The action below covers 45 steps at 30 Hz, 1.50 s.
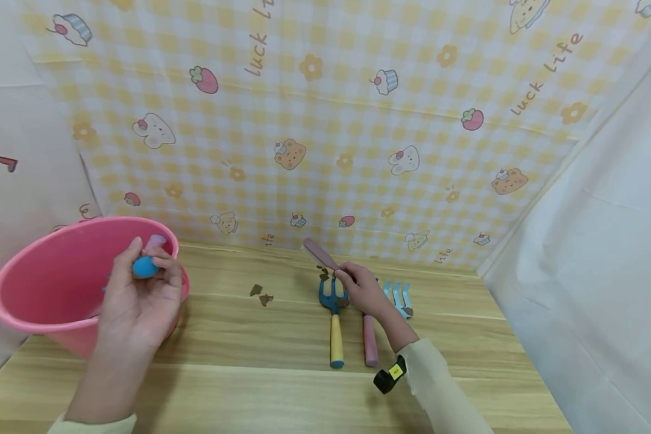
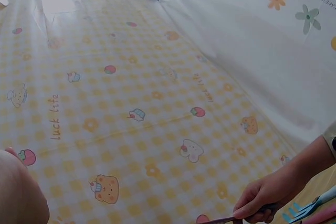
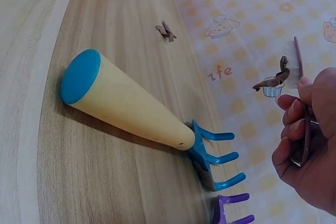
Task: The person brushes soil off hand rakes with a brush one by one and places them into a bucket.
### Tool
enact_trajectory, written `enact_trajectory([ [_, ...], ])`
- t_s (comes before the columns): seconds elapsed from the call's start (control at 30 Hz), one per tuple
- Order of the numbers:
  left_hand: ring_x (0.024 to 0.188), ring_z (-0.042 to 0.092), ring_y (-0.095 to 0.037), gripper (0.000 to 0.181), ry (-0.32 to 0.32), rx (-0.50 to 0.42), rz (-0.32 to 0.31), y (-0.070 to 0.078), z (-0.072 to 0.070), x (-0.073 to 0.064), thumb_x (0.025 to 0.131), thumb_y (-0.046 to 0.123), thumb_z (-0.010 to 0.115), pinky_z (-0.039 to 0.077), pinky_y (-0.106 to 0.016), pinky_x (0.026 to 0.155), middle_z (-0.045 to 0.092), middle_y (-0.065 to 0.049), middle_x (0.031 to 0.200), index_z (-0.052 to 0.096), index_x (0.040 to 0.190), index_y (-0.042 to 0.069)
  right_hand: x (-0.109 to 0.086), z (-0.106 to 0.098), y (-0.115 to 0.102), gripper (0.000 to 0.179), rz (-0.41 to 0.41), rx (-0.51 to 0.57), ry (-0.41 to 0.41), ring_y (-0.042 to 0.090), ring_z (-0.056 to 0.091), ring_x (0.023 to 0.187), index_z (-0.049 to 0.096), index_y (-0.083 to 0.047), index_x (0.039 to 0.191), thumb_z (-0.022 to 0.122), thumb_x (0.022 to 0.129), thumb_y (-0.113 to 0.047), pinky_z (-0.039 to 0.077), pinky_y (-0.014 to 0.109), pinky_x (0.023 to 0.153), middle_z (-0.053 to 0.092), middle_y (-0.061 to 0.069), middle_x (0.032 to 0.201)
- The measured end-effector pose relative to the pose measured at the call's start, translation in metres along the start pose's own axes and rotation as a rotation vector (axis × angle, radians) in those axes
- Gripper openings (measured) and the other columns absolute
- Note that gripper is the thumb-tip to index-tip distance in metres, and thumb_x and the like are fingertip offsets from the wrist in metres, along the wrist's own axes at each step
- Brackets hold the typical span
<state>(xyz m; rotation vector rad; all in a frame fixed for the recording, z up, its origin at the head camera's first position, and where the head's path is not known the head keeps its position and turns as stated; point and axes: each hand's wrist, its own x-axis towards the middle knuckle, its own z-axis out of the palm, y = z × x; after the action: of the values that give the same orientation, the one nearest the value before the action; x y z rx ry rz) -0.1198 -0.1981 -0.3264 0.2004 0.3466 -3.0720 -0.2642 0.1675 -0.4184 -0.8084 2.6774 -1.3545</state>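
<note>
Mauve brush (image 1: 319,252) in right hand (image 1: 364,289), fingers curled round its handle, brown scraps (image 1: 323,275) just beside its bristles. Left hand (image 1: 141,307) closed round blue-ended tool (image 1: 145,267) at pink bucket's (image 1: 49,277) rim. Yellow-handled fork (image 1: 336,340), pink-handled tool (image 1: 370,342) and light-blue fork (image 1: 398,295) on table (image 1: 239,343); right hand and forearm partly cover the last two. More scraps between bucket and yellow-handled fork.

Wood-grain table (image 1: 239,398), pink bucket (image 1: 49,328), yellow-handled fork (image 1: 336,328), pink-handled fork (image 1: 370,343), pale blue fork (image 1: 396,295), brown scraps (image 1: 266,299)
</note>
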Motion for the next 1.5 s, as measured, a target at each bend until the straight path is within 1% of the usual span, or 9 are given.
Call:
enact_trajectory([
  [0.13, 0.076, 0.067, -0.03, 0.039, -0.001, 0.013, -0.007, 0.001, 0.0, 0.0, 0.09, 0.004, 0.077, 0.059, -0.034, 0.077, 0.061, -0.01, 0.099, 0.051, 0.118, 0.012, 0.0, 0.001, 0.001, 0.03, 0.007, -0.009, -0.002, 0.016, 0.04, 0.056, 0.065, 0.003, 0.117, 0.047, 0.11, -0.02, 0.038, 0.032, 0.053, 0.05, 0.004, 0.071],
  [0.33, 0.083, 0.064, -0.027, 0.057, 0.037, 0.001, -0.009, 0.007, 0.001, -0.003, 0.088, 0.005, 0.078, 0.055, -0.031, 0.083, 0.057, -0.004, 0.113, 0.043, 0.131, 0.02, -0.001, 0.002, 0.0, 0.031, 0.018, -0.014, -0.006, 0.017, 0.04, 0.056, 0.066, 0.003, 0.118, 0.046, 0.11, -0.02, 0.038, 0.032, 0.053, 0.052, 0.01, 0.072],
  [0.57, 0.084, 0.064, -0.025, 0.065, 0.041, 0.007, 0.002, 0.007, 0.0, -0.003, 0.086, 0.008, 0.081, 0.053, -0.031, 0.081, 0.059, -0.007, 0.101, 0.043, 0.137, 0.02, -0.001, 0.001, 0.003, 0.032, 0.016, -0.008, -0.001, 0.017, 0.04, 0.055, 0.066, 0.003, 0.119, 0.047, 0.11, -0.02, 0.037, 0.032, 0.052, 0.051, 0.009, 0.071],
  [0.7, 0.082, 0.063, -0.026, 0.051, 0.019, 0.031, 0.007, 0.005, 0.0, -0.003, 0.089, 0.008, 0.079, 0.053, -0.032, 0.078, 0.06, -0.009, 0.097, 0.047, 0.127, 0.018, -0.002, 0.0, 0.004, 0.031, 0.011, -0.004, 0.002, 0.016, 0.039, 0.054, 0.066, 0.002, 0.118, 0.047, 0.11, -0.021, 0.037, 0.032, 0.051, 0.05, 0.006, 0.07],
  [0.87, 0.078, 0.058, -0.027, 0.032, -0.014, 0.068, -0.011, 0.005, 0.002, 0.001, 0.096, 0.002, 0.067, 0.052, -0.034, 0.069, 0.059, -0.011, 0.093, 0.049, 0.12, 0.013, -0.003, -0.001, 0.004, 0.031, 0.017, 0.007, 0.006, 0.016, 0.038, 0.053, 0.067, 0.001, 0.117, 0.048, 0.109, -0.023, 0.036, 0.031, 0.05, 0.048, 0.004, 0.069],
  [1.13, 0.075, 0.056, -0.026, 0.022, -0.007, 0.128, -0.012, 0.001, 0.001, 0.003, 0.097, -0.002, 0.063, 0.051, -0.033, 0.066, 0.059, -0.012, 0.093, 0.052, 0.113, 0.008, -0.003, -0.002, 0.006, 0.029, 0.025, 0.029, 0.014, 0.015, 0.04, 0.052, 0.068, 0.0, 0.116, 0.049, 0.109, -0.021, 0.037, 0.029, 0.048, 0.048, 0.004, 0.067],
  [1.23, 0.076, 0.055, -0.025, 0.025, -0.021, 0.164, -0.005, -0.003, 0.0, 0.004, 0.097, -0.003, 0.062, 0.05, -0.033, 0.066, 0.055, -0.01, 0.093, 0.049, 0.114, 0.011, -0.004, -0.004, 0.005, 0.027, 0.024, 0.018, 0.021, 0.015, 0.04, 0.053, 0.068, 0.0, 0.114, 0.049, 0.109, -0.019, 0.037, 0.029, 0.051, 0.049, 0.003, 0.068],
  [1.33, 0.075, 0.055, -0.024, 0.018, -0.055, 0.206, -0.022, -0.014, -0.001, 0.007, 0.098, -0.004, 0.06, 0.05, -0.031, 0.065, 0.053, -0.01, 0.089, 0.05, 0.107, 0.009, -0.004, -0.006, 0.005, 0.026, 0.02, 0.0, 0.034, 0.015, 0.04, 0.057, 0.068, -0.001, 0.113, 0.049, 0.109, -0.019, 0.037, 0.03, 0.054, 0.051, 0.003, 0.071],
  [1.5, 0.074, 0.057, -0.021, 0.009, -0.103, 0.348, -0.15, -0.039, -0.006, 0.013, 0.101, 0.0, 0.057, 0.051, -0.028, 0.067, 0.056, -0.009, 0.086, 0.051, 0.098, 0.006, -0.005, -0.008, 0.005, 0.029, 0.026, 0.004, 0.029, 0.015, 0.041, 0.057, 0.067, 0.002, 0.114, 0.049, 0.109, -0.02, 0.038, 0.03, 0.055, 0.053, 0.01, 0.072],
])
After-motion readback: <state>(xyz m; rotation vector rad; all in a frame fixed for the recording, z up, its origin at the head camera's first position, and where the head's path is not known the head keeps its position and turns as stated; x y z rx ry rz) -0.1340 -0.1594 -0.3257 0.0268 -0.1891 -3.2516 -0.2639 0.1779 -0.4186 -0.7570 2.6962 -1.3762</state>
